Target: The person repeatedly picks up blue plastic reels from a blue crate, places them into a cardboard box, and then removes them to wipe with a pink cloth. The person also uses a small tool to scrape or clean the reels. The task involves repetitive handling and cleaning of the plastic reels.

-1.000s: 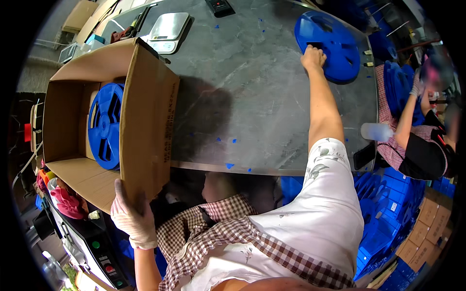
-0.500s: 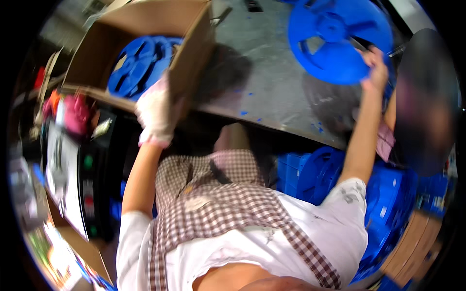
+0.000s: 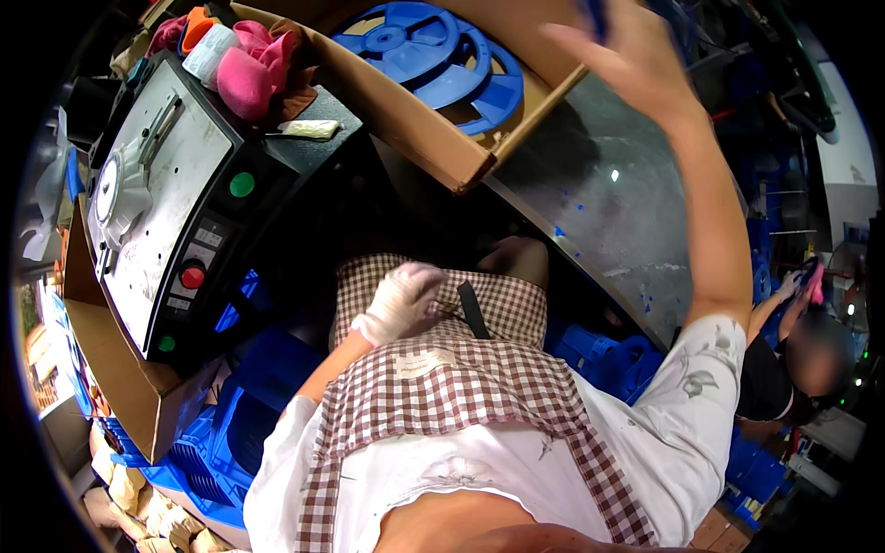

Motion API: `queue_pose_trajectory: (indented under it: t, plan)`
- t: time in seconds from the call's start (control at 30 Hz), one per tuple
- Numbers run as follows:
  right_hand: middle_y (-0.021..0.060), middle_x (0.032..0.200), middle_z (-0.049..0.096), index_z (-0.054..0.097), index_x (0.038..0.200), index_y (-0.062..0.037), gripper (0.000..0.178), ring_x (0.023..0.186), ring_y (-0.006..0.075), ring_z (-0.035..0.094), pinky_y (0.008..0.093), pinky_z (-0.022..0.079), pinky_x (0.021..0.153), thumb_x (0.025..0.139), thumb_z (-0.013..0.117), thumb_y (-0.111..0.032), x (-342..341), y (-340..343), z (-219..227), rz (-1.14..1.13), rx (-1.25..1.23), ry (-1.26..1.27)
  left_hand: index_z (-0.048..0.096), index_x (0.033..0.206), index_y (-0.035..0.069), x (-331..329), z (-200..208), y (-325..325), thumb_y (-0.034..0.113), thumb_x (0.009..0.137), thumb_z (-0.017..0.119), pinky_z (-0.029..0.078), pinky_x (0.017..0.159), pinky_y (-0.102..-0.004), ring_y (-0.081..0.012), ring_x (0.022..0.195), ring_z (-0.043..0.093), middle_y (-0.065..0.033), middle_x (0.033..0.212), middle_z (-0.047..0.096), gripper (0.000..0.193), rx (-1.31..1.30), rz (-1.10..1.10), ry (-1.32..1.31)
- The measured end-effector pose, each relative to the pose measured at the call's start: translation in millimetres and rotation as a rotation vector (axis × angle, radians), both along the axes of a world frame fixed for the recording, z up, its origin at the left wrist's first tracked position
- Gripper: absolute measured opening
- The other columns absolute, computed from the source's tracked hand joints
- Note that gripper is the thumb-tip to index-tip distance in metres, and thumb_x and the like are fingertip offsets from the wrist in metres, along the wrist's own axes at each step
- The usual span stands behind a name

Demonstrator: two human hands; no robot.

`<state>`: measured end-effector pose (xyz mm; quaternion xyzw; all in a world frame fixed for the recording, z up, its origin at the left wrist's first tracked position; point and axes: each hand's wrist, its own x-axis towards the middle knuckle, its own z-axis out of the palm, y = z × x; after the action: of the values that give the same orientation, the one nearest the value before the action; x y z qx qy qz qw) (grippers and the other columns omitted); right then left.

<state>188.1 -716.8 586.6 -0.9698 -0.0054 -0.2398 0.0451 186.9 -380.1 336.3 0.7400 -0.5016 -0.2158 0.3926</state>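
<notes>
My left hand (image 3: 404,300), in a pale glove, hovers over my checked apron (image 3: 479,369) with its fingers curled and nothing showing in them. My bare right hand (image 3: 636,69) is raised at the top edge, above the right side of an open cardboard box (image 3: 406,120). Its thumb sticks out to the left and the other fingertips are blurred or cut off. A dark blue bit (image 3: 595,17) shows beside the thumb; whether I hold it is unclear. Inside the box lie blue spoked plastic discs (image 3: 429,69), overlapping each other.
A grey worktable (image 3: 599,166) with small blue scraps extends right of the box. On the left stands a machine (image 3: 171,203) with green buttons and a red knob, pink cloth (image 3: 249,78) on top. Blue crates (image 3: 207,461) sit below. Another person (image 3: 784,369) is at far right.
My view has turned left. My left hand has let go of the box's edge and drawn back to my lap. My right hand, which held a blue disc over the table, is now by the box.
</notes>
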Motion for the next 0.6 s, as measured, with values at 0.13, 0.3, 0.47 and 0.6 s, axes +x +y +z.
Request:
queue_pose_trajectory:
  t: [0.13,0.3,0.47,0.6]
  plan:
    - [0.0225,0.068,0.061,0.044,0.097,0.0021,0.047,0.068,0.0412,0.062,0.0452,0.050,0.061,0.076,0.071,-0.029,147,5,-78,0.198,-0.082,0.091,0.064,0.103,0.009,7,0,17,0.008,0.081,0.063,0.051,0.081,-0.0387,-0.0277,0.094,0.061,-0.0092,0.100,0.064,0.023,0.166,-0.023,0.098]
    - [0.0210,0.081,0.065,0.045,0.100,-0.0015,0.042,0.079,0.0393,0.064,0.0457,0.051,0.064,0.078,0.068,-0.029,253,29,-185,0.185,-0.065,0.299,0.063,0.105,0.004,27,-5,43,0.002,0.081,0.060,0.051,0.082,-0.0380,-0.0297,0.095,0.060,-0.0136,0.099,0.064,0.024,0.151,0.285,0.136]
    - [0.0231,0.097,0.064,0.045,0.111,0.0013,0.067,0.096,0.0391,0.061,0.0434,0.046,0.086,0.068,0.076,-0.039,285,30,-269,0.338,0.005,0.571,0.062,0.106,0.006,30,-26,66,0.003,0.082,0.059,0.050,0.080,-0.0383,-0.0310,0.092,0.060,-0.0127,0.098,0.065,0.025,0.214,0.281,0.217]
    - [0.0192,0.103,0.063,0.045,0.117,-0.0029,0.071,0.107,0.0315,0.058,0.0421,0.035,0.098,0.065,0.077,-0.040,276,33,-292,0.366,-0.212,0.644,0.061,0.107,0.009,35,-37,66,0.008,0.083,0.058,0.047,0.081,-0.0417,-0.0350,0.094,0.058,-0.0141,0.096,0.064,0.024,0.246,0.210,0.165]
